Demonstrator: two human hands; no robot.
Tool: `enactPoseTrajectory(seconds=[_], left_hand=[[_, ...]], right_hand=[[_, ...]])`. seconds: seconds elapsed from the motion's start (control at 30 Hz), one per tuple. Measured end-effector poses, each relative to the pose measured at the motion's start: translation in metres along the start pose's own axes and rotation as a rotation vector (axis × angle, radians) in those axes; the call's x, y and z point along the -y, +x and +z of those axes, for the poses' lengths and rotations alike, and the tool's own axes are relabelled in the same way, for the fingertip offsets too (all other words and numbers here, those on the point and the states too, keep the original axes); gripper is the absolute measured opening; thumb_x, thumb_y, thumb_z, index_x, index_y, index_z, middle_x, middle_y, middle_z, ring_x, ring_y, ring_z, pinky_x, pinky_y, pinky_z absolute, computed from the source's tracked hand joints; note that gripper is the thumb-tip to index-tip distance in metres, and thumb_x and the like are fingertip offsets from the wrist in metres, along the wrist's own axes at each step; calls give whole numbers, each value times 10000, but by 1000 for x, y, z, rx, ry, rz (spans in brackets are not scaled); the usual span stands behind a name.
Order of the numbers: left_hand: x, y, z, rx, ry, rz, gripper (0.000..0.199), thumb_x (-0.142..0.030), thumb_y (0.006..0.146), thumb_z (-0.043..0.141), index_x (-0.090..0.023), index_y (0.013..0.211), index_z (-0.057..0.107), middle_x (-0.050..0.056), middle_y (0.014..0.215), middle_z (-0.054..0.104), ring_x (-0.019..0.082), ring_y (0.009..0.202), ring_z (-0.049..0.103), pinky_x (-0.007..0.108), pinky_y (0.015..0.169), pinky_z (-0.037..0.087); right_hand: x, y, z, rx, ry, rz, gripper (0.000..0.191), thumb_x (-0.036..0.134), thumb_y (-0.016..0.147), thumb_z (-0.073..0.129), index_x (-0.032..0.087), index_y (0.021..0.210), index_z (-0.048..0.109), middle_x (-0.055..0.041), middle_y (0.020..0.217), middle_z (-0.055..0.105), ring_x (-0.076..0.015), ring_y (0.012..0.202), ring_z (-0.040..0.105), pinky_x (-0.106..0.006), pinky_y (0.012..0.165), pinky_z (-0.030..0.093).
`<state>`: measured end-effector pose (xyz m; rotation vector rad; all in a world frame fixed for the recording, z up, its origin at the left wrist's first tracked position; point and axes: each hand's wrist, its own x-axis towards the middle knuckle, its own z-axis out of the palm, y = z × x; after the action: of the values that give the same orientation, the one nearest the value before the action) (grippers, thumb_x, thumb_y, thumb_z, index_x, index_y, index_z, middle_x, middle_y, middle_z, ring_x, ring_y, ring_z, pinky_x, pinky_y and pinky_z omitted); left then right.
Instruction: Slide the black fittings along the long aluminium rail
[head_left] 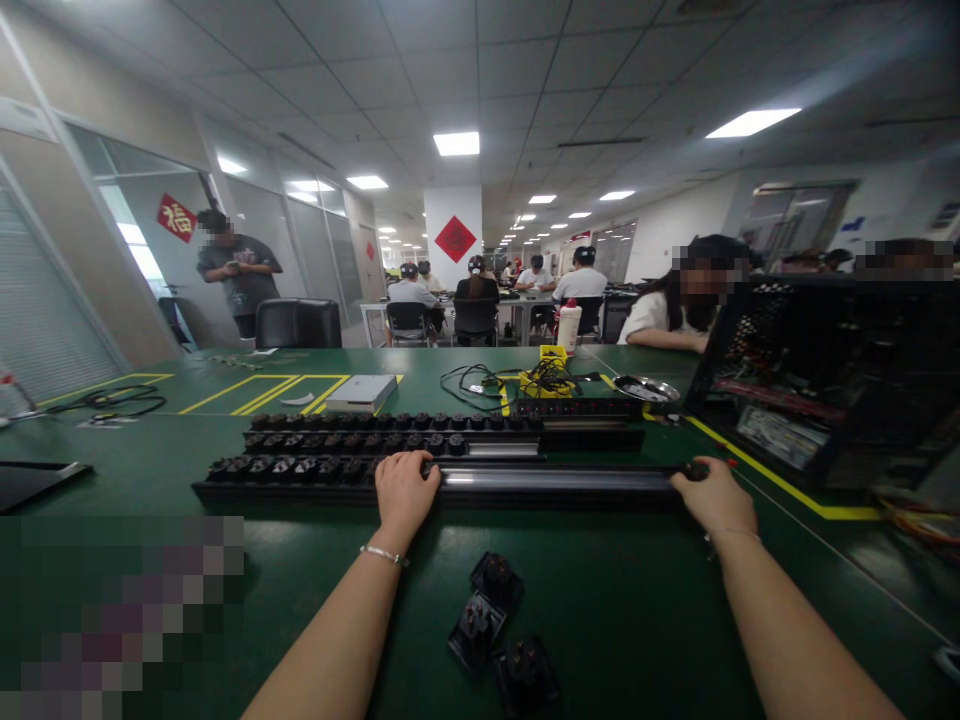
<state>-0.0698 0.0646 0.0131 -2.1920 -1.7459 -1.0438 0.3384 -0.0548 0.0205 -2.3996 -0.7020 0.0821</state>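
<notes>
A long black metal rail (555, 480) lies across the green table in front of me, its left part filled with a row of black socket modules (281, 468). My left hand (405, 490) is closed over the rail near the right end of that row; its fingertips are partly hidden. At the rail's right end, my right hand (716, 495) pinches a small black piece (694, 469), which looks like a socket module, against the rail. Nearer to me, between my forearms, are three loose black socket modules (523, 672) with prongs showing.
Behind lie more rails (502, 447) with modules. Farther back are a white box (361, 392), black cables (472, 380), a yellow bin (553, 357) and a metal dish (645, 388). An open computer case (795, 400) stands at right, with a person beside it.
</notes>
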Motion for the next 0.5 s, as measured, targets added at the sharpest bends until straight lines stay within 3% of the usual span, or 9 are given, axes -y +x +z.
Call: enactPoseTrajectory(seconds=[0.5], left_hand=[[1,0,0,-3,1,0,185,-321,772,490,-250,864,634,23,912,682,224,982,535,382,910,321]], right_hand=[[-7,7,-1,11,-33,-3,531,464,736,463,200,1189,544,-132,1013,637,-308,917,593,-421,777,486]])
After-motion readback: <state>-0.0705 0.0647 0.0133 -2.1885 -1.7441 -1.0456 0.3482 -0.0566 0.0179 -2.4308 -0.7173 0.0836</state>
